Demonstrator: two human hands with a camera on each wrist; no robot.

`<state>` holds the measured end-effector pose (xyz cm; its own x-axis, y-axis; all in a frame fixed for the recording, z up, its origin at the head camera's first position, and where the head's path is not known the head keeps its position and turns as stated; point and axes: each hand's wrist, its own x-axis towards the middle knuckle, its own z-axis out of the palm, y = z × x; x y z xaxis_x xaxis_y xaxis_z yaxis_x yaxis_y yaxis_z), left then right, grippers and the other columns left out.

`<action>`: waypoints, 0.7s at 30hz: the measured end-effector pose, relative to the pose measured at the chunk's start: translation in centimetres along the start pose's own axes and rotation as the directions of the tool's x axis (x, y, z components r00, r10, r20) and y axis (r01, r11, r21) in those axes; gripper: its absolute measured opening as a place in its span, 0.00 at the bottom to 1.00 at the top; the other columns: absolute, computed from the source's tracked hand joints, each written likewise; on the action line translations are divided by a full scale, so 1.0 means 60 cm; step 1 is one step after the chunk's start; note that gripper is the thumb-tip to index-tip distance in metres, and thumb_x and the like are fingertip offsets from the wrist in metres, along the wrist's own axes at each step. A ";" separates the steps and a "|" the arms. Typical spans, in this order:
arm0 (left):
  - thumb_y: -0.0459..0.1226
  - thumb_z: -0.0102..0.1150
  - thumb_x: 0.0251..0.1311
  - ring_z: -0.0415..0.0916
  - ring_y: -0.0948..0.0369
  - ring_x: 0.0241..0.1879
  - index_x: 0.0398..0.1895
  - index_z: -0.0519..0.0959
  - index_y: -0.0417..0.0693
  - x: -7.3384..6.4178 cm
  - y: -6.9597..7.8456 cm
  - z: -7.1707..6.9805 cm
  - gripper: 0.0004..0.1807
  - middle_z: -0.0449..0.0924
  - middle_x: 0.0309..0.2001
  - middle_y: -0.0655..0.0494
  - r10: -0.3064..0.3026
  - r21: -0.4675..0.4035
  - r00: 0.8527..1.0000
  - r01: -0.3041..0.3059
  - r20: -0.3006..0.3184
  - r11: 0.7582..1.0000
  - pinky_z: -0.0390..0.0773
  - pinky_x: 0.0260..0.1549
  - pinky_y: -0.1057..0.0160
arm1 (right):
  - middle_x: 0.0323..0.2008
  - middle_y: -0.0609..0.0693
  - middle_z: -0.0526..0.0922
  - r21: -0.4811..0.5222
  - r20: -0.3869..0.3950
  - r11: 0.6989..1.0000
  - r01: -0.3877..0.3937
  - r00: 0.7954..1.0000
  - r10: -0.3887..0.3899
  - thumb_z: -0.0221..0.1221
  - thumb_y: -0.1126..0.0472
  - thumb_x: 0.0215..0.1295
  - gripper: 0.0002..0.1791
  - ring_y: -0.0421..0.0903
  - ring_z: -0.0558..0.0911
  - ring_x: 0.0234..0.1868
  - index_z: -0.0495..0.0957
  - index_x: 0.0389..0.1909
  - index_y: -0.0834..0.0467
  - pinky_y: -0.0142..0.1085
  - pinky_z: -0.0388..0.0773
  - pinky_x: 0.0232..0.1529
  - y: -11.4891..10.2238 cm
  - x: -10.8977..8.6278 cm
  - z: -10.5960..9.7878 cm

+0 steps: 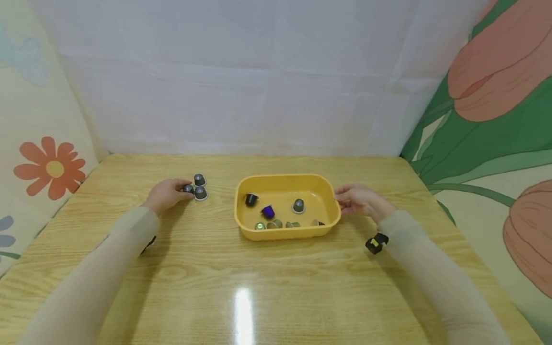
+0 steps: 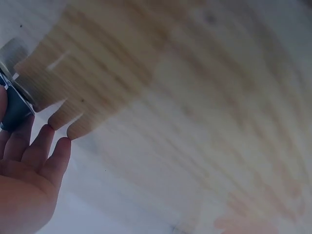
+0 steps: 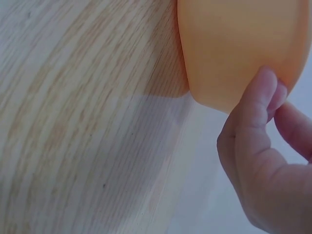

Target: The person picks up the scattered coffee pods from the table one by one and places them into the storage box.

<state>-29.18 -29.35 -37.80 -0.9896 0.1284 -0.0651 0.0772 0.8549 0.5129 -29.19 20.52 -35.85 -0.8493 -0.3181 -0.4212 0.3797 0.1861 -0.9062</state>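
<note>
On the left of the table, my left hand (image 1: 166, 194) pinches a dark coffee capsule (image 1: 188, 189) between thumb and fingers. Two more dark capsules with silvery rims, one (image 1: 199, 180) behind and one (image 1: 201, 193) beside it, stand close by. The left wrist view catches the held capsule (image 2: 15, 109) at its edge, the thumb mostly cut off. My right hand (image 1: 362, 200) grips the right end of a yellow tub (image 1: 286, 233), fingers against its outer wall (image 3: 229, 48) and thumb at the rim. Inside lie a black capsule (image 1: 251, 199), a purple capsule (image 1: 268, 211), a grey capsule (image 1: 298, 206) and several greenish ones.
The wooden table (image 1: 198, 287) ends at a white cloth backdrop (image 1: 241, 105). Flower-printed panels stand at both sides, with a red flower (image 1: 51, 167) on the left one. A small black device (image 1: 376, 243) hangs at the right wrist.
</note>
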 end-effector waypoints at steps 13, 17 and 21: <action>0.41 0.59 0.66 0.61 0.33 0.62 0.65 0.64 0.26 -0.028 -0.016 -0.014 0.32 0.65 0.62 0.26 -0.028 -0.065 0.999 0.025 -0.037 0.998 0.61 0.61 0.37 | 0.28 0.49 0.78 -0.005 -0.006 1.000 -0.002 1.000 0.002 0.48 0.70 0.73 0.12 0.42 0.78 0.27 0.65 0.54 0.70 0.33 0.81 0.31 0.000 -0.001 0.005; 0.42 0.58 0.68 0.61 0.33 0.62 0.68 0.61 0.27 -0.040 -0.012 -0.028 0.35 0.64 0.63 0.26 -0.045 -0.116 0.999 0.043 -0.019 0.992 0.62 0.60 0.37 | 0.28 0.49 0.78 -0.002 -0.003 1.000 0.001 1.000 -0.001 0.47 0.70 0.73 0.13 0.42 0.78 0.27 0.65 0.55 0.70 0.33 0.81 0.31 0.001 -0.001 0.004; 0.42 0.58 0.68 0.62 0.33 0.62 0.67 0.61 0.26 -0.052 0.000 -0.037 0.35 0.65 0.62 0.26 -0.035 -0.121 0.999 0.033 -0.015 0.992 0.64 0.59 0.37 | 0.28 0.49 0.78 -0.003 0.001 1.000 0.002 1.000 -0.002 0.47 0.70 0.73 0.14 0.42 0.78 0.28 0.64 0.56 0.71 0.33 0.81 0.32 0.001 -0.001 0.002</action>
<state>-26.35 -30.88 -35.67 -0.9933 0.0911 -0.0705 0.0293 0.7915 0.6104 -29.08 20.45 -35.87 -0.8498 -0.3197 -0.4191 0.3767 0.1877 -0.9071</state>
